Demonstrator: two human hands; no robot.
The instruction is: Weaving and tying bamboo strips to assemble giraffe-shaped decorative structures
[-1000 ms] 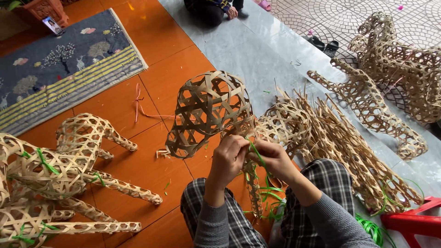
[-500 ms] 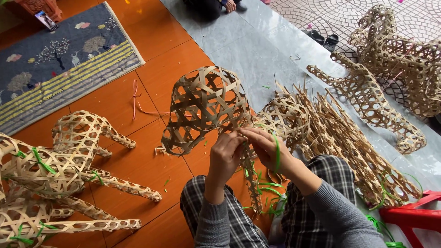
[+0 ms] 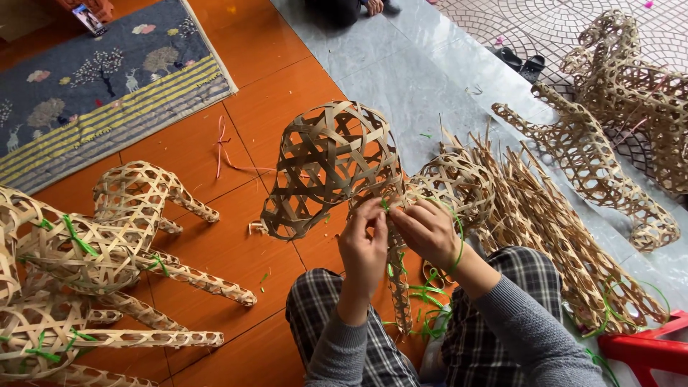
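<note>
Far to the left of the left hand (image 3: 364, 251), woven bamboo animal frames (image 3: 93, 265) lie heaped on the orange tiled floor (image 3: 236, 258) — at least two, perhaps three; the overlap hides the count — bound here and there with green ties. Beyond them lies one patterned rug (image 3: 107, 86). Just above the left hand stands the open-weave bamboo body (image 3: 330, 168), tilted, its lower edge touching the fingertips. The left hand is curled nearly closed, pinching the weave at a joint; the right hand (image 3: 428, 233), touching it from the other side, is likewise closed, gripping a thin green tie (image 3: 457, 240) that loops around its wrist. Below both hands a woven leg (image 3: 398, 287) hangs between the plaid knees, among loose green strips. My judgement: if the tie slips before it is drawn tight, the joint could spring open, and a hard pull might crack a brittle strip. Right of the right hand lies one fan of loose bamboo pieces (image 3: 545, 229), then two more frames (image 3: 631, 115), and one red stool (image 3: 645, 351) at the corner.
</note>
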